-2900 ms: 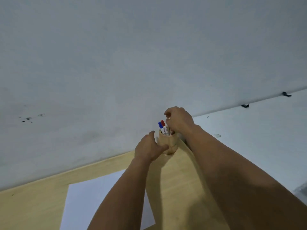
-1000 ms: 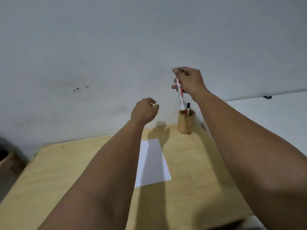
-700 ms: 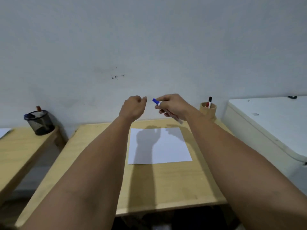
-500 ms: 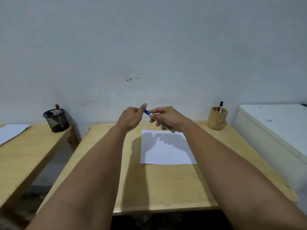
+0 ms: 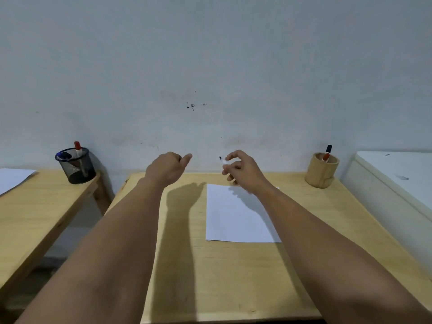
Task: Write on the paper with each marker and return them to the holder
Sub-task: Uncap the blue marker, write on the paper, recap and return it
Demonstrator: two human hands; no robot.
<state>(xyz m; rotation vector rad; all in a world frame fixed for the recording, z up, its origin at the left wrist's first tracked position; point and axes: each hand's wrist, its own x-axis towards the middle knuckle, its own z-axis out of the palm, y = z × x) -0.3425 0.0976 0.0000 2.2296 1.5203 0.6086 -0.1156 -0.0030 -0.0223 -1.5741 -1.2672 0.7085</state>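
Both my arms are stretched out over the pale wooden table (image 5: 233,277). My right hand (image 5: 243,170) hovers above the far edge of the white sheet of paper (image 5: 233,218), fingers curled around a white-barrelled marker (image 5: 224,160); its dark uncapped tip pokes out toward the left, while most of the barrel is hidden behind my fingers, so I can't tell its ink colour. My left hand (image 5: 167,170) is balled into a loose fist, thumb sticking out to the right, well apart from the marker tip. I can't tell whether there's a cap tucked inside that fist.

The paper lies flat on the table, right of centre, unmarked where I can see it, with my right hand's shadow on its top edge. At the far right corner of the table stands the round bamboo holder (image 5: 321,171), with a red-capped marker (image 5: 325,157) and a black-capped marker (image 5: 329,148) upright in it. Off to the left, on a second wooden table (image 5: 35,206), sits a black wire-mesh cup (image 5: 76,168) with a red-capped pen (image 5: 77,146) standing in it. A white cabinet top (image 5: 402,174) sits just beside the table on the right.
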